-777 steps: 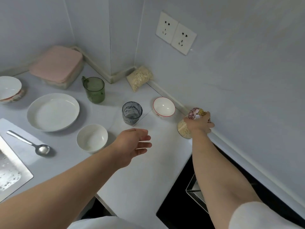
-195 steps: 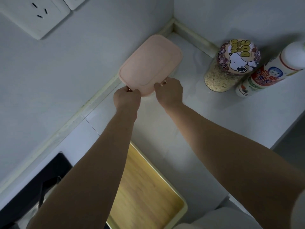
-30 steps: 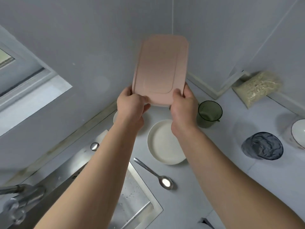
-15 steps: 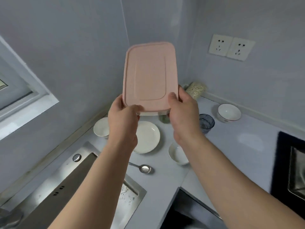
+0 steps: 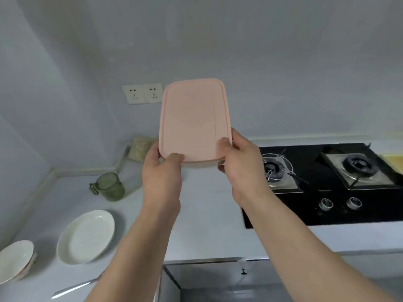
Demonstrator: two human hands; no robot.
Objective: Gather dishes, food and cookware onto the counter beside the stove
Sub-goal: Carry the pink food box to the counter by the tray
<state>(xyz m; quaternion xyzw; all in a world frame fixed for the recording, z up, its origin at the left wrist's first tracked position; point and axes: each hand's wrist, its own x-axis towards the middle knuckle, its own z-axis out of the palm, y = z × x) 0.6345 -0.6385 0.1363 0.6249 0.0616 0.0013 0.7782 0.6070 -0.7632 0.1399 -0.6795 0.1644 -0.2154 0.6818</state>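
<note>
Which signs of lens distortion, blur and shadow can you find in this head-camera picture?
Head view: the wide-angle lens bows the back edge of the counter; the spoon, bottom left, is smeared by blur; soft light leaves faint shadows beside the plate and green cup; the pink container looks sharp.

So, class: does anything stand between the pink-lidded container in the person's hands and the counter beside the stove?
Nothing visible. The container, gripped by the left hand and right hand, hangs over bare counter left of the stove; the green cup and grain bag sit farther left.
</note>
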